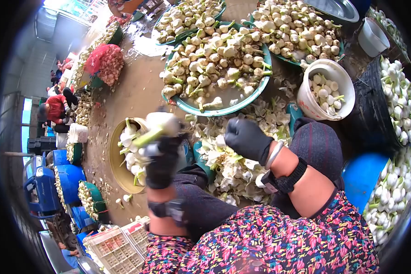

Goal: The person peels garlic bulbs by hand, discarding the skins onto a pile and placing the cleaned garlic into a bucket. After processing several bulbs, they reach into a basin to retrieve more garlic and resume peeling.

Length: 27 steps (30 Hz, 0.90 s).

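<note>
My left hand (161, 160), in a black glove, is closed around a white garlic bulb (166, 122) with a short green stem; motion blurs both. It is raised beside a tan basin (116, 166) that holds cleaned garlic bulbs (131, 160). My right hand (246, 138), also gloved in black, is curled into a fist above a heap of garlic peels (233, 169) between my knees. Whatever its fingers may hold is hidden. Just beyond my hands stands a round green-rimmed tub (235, 108) of unpeeled garlic bulbs (219, 55) with murky water in it.
A white bucket (306, 100) with small bulbs stands at right, near a black tub (367, 100) piled with white garlic. More garlic tubs (301, 29) stand ahead. At left are a red net sack (106, 64), a plastic crate (118, 246), blue barrels (71, 182) and a person in red (57, 107).
</note>
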Each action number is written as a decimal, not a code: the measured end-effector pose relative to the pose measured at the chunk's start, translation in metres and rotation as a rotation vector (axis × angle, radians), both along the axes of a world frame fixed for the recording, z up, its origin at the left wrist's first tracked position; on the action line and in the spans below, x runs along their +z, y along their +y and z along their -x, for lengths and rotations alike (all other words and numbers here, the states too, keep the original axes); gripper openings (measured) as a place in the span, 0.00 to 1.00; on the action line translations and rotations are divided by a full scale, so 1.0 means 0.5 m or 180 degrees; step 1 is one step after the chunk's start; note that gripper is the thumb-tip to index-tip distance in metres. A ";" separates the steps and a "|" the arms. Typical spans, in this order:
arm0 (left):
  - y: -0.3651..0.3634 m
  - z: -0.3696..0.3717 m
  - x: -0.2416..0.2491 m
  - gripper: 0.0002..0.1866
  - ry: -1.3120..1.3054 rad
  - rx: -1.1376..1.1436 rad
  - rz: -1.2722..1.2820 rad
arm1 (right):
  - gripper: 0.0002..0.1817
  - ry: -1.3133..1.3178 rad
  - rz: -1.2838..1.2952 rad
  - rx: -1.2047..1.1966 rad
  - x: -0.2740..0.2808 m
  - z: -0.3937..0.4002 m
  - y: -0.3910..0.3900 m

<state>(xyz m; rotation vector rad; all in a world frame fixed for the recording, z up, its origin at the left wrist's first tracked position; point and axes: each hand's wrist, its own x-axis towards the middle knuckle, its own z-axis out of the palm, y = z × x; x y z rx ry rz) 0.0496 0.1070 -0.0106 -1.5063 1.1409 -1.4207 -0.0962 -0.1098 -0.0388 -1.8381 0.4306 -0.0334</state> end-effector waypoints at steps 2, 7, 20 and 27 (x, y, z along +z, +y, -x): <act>0.095 -0.080 0.053 0.22 0.1646 0.0106 -0.0060 | 0.10 0.0305 0.0451 0.0856 -0.001 0.021 0.005; 0.155 -0.184 0.113 0.25 0.4795 0.0100 0.2416 | 0.09 0.0517 0.0662 0.1352 0.031 0.036 -0.011; -0.308 -0.241 -0.462 0.30 0.5801 0.1451 -0.0425 | 0.19 -0.0010 0.0434 0.0111 0.036 0.030 -0.063; -0.279 -0.225 -0.330 0.15 0.6341 0.1244 0.0441 | 0.21 -0.0120 0.0562 -0.0114 0.034 0.025 -0.066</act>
